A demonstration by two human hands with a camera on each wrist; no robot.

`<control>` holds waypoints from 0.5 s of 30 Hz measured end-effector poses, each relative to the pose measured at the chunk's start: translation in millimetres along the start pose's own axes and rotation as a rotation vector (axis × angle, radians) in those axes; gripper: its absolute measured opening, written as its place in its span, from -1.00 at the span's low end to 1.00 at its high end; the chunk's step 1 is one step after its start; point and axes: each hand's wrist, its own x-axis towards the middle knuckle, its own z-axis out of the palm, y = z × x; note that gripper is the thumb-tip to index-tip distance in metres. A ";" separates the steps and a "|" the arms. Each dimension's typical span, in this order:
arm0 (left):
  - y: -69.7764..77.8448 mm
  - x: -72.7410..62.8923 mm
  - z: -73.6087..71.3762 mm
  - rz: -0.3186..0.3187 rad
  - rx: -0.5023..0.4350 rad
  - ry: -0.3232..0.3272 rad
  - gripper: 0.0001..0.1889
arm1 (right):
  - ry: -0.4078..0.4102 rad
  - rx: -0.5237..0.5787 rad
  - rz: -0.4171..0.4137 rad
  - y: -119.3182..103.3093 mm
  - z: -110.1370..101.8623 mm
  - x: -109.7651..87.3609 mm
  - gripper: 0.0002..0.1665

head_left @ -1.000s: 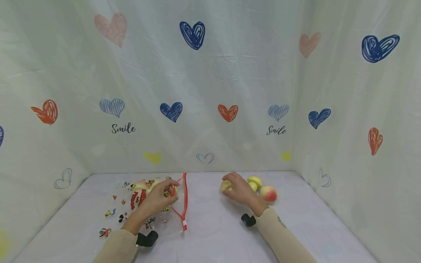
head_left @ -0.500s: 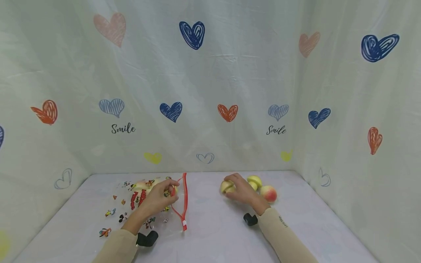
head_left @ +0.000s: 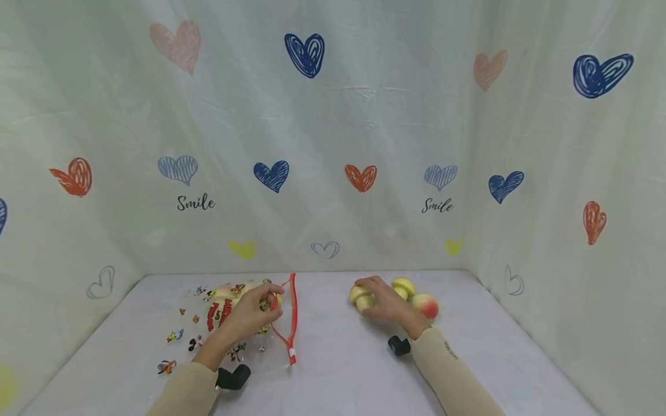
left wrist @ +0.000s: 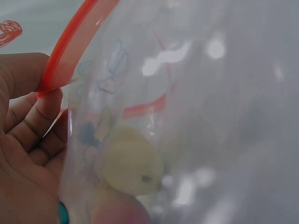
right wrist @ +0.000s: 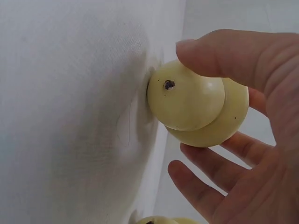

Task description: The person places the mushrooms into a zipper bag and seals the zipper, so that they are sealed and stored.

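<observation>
My left hand pinches the red zip edge of a clear plastic bag printed with cartoon figures. Inside the bag, in the left wrist view, a pale yellow piece and a pinkish one show blurred through the plastic. Over on the right, my right hand grips a pale yellow toy mushroom, thumb against its stem and fingers around its cap. That mushroom is at the table surface; the right wrist view does not settle whether it touches.
Just beyond my right hand lies a second yellow mushroom. A red-and-yellow toy peach sits beside it. The pale table ends at a curtain printed with hearts.
The mushroom at my right hand has turned, so its stem now shows towards me. My right hand has shifted slightly right and nearer. The left hand and bag keep their place.
</observation>
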 end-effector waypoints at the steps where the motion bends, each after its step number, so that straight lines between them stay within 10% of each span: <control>1: -0.1 0.0 0.0 0.001 0.002 0.000 -0.63 | -0.012 -0.006 0.007 -0.1 0.0 0.1 -0.24; 15: -1.8 0.0 0.7 0.042 0.008 -0.006 -0.64 | -0.020 -0.003 0.040 0.6 1.6 -0.3 -0.24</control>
